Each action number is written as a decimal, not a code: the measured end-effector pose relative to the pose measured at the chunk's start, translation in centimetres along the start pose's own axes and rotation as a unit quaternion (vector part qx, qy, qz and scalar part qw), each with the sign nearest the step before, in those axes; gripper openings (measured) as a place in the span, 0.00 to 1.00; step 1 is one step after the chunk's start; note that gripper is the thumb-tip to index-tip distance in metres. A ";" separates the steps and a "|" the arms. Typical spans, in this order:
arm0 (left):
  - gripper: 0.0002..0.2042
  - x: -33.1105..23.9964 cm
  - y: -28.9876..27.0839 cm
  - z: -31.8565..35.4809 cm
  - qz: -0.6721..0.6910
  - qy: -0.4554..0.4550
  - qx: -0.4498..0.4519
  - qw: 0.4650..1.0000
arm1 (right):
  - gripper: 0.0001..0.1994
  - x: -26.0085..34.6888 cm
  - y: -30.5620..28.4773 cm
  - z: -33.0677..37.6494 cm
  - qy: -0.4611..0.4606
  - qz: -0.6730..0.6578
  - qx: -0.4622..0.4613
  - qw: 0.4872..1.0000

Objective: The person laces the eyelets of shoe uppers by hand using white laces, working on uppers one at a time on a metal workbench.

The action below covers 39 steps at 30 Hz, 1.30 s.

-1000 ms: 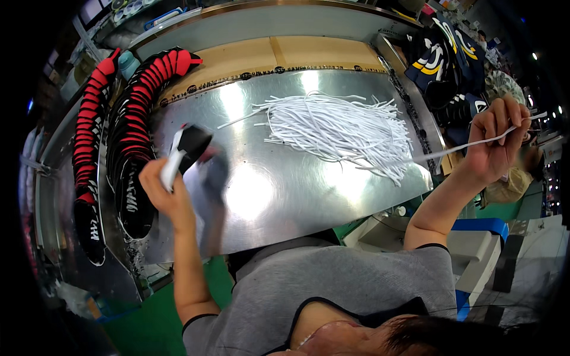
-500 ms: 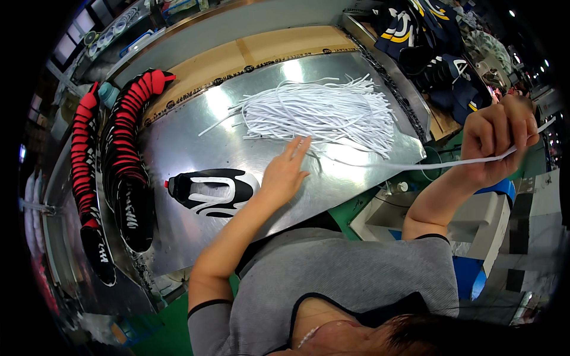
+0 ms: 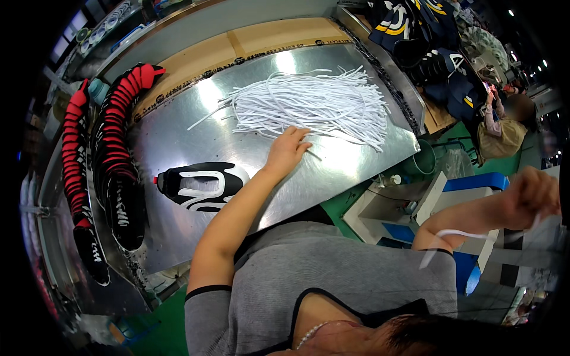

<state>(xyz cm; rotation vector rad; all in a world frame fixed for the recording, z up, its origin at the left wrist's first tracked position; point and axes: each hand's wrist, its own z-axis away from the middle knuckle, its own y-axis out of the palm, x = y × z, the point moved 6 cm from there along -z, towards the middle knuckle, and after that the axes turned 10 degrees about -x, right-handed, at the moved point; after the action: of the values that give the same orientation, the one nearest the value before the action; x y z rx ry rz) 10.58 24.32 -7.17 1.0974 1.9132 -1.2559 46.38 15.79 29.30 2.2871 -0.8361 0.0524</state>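
The right hand is a blur, curled on a white lace that trails back across the right forearm, the fingertips impossible to make out from here. The left hand bends its fingers at the near edge of the lace bundle; I cannot tell whether they pinch a strand. Leftward of it lies a black-and-white shoe upper, one end hidden behind the left forearm. Between the hands the metal tabletop drops off, and there stands a green bucket, contents unclear

Open gap between shoe and laces; left forearm blocks shoe's right.
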 end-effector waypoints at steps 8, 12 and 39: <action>0.16 -6.5 -13.5 6.4 -0.112 0.062 -0.094 0.987 | 0.07 -27.1 -1.3 25.5 0.589 0.288 0.198 0.728; 0.09 -6.0 -23.1 11.7 -0.347 0.046 -0.194 0.917 | 0.09 -32.7 1.7 31.7 0.622 0.202 0.162 0.739; 0.28 1.5 -18.4 11.7 0.388 -0.477 -0.007 0.789 | 0.09 -41.3 0.8 33.7 0.578 0.216 -0.006 0.786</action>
<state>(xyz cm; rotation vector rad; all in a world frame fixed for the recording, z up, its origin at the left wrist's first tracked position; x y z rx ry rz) -5.77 10.08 -4.76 0.8195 0.5848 -0.9764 6.95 17.23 -6.55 1.5006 -0.6014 1.4732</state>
